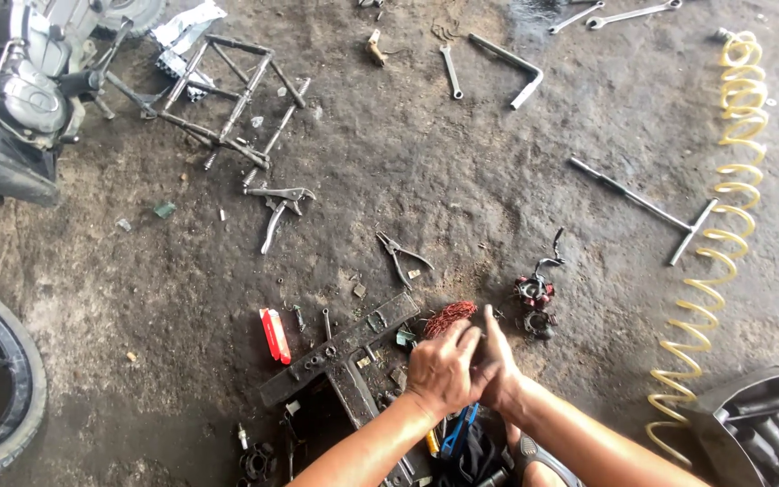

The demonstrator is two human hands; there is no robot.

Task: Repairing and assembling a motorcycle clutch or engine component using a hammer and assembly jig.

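A dirt-stained grey concrete floor (pixel 461 180) fills the view. A yellow coiled plastic air hose (pixel 723 225) runs down its right side. Near the bottom centre, the left hand (pixel 443 368) and right hand (pixel 497 361) press together, fingers curled closed — whatever they grip is hidden. A tangled bundle of reddish copper wire (pixel 450 317) lies just beyond the fingertips.

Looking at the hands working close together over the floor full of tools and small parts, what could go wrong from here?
1. The left hand and right hand press together beside the bundle of red copper wire; thin wire ends could prick the fingers.
2. Small parts lie loose on the dirty floor near the stator; they could easily get lost.
3. The needle-nose pliers and T-handle wrench lie scattered, a possible trip hazard.
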